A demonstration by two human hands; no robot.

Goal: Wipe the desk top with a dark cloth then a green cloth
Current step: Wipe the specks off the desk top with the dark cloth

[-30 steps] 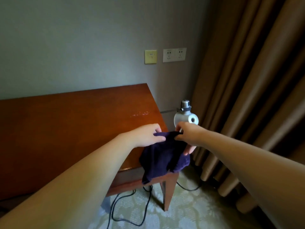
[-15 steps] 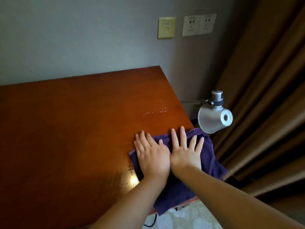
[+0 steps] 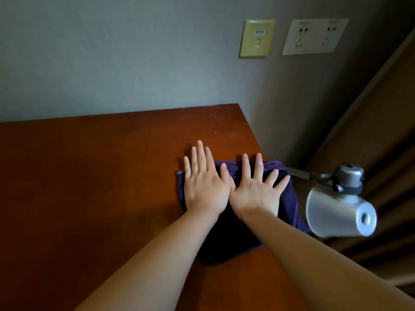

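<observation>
A dark purple cloth (image 3: 233,239) lies spread on the reddish-brown wooden desk top (image 3: 89,187), near its right edge. My left hand (image 3: 203,187) and my right hand (image 3: 256,191) rest flat on the cloth side by side, palms down, fingers spread, thumbs almost touching. My left fingertips reach past the cloth's far edge onto bare wood. The cloth's right side hangs slightly over the desk's edge. No green cloth is in view.
A silver lamp head (image 3: 336,212) on a thin arm juts out just right of the cloth. Small pale specks (image 3: 215,117) dot the desk's far right corner. On the grey wall are a yellow plate (image 3: 257,38) and white sockets (image 3: 314,35). Brown curtains (image 3: 381,131) hang at right.
One second ago both hands held the cloth bunched off the desk's corner. They then laid it flat, and now both flat hands and the cloth have slid farther toward the wall.
</observation>
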